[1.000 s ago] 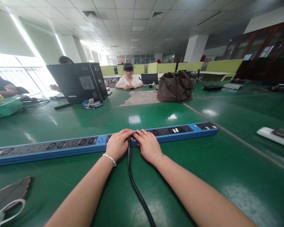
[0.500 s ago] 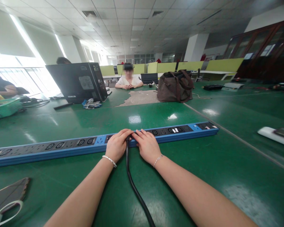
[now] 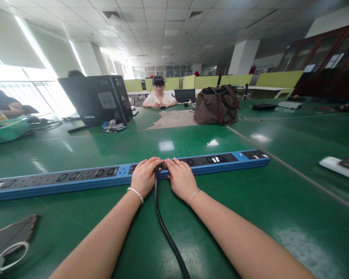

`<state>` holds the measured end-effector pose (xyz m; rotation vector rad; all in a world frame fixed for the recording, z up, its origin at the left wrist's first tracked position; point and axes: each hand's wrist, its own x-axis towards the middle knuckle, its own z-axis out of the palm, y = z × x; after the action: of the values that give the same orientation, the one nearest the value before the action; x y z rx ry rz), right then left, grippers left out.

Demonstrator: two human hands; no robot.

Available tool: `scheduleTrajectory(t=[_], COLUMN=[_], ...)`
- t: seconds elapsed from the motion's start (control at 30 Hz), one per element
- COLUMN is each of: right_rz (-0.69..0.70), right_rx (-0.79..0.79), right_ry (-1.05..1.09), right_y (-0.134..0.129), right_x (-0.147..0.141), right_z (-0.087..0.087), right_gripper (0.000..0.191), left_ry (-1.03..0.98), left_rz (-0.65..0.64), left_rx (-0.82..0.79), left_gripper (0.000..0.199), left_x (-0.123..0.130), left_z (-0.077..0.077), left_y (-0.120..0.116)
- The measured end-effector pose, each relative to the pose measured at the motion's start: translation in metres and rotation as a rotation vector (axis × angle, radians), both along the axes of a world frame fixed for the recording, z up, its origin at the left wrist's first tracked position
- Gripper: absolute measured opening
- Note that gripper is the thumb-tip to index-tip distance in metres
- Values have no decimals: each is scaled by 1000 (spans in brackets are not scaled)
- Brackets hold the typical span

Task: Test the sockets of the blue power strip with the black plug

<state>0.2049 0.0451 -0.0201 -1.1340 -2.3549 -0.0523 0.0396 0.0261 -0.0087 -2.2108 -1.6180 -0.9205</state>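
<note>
A long blue power strip (image 3: 84,185) with black socket panels lies across the table in front of me. My left hand (image 3: 144,174) is closed at its middle, thumb and fingers around the top end of a thick black power cable (image 3: 159,221). Beside it, my right hand (image 3: 180,176) is closed over the strip, fingers bent onto its top and far edge, their tips near the left fingers. The cable runs from between my hands toward me. Its plug end is mostly hidden under the fingers, so I cannot tell how it sits in the strip.
A green table (image 3: 104,228) spreads around the strip. Farther back stand a black computer case (image 3: 94,100), gloves (image 3: 113,126) and a brown bag (image 3: 215,105). A green basket (image 3: 8,131) is at left, a dark flat device (image 3: 14,234) front left. A person (image 3: 159,99) sits opposite.
The view has shifted very slightly. Both hands stay at the same spot on the power strip, the right fingertips drawn in a little.
</note>
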Motion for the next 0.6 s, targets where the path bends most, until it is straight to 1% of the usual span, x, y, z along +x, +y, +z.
scheduleTrajectory(t=[0.17,0.3,0.5,0.6], right_rz=[4,3,-1,2], right_rx=[14,15,2,-5], right_ry=[-3,1,11,13], right_y=[0,0,0,0], right_x=[-1,-1,-2,-2], right_z=[0,0,1,1], right_gripper=[44,44,42,42], left_ry=[0,-11,-119,-159], left_rz=[15,-1,8,-4], left_rx=[21,52,33,15], left_gripper=[29,28,26,27], left_x=[2,2,3,3], left_z=[-1,-2,0,-3], left_y=[0,0,1,3])
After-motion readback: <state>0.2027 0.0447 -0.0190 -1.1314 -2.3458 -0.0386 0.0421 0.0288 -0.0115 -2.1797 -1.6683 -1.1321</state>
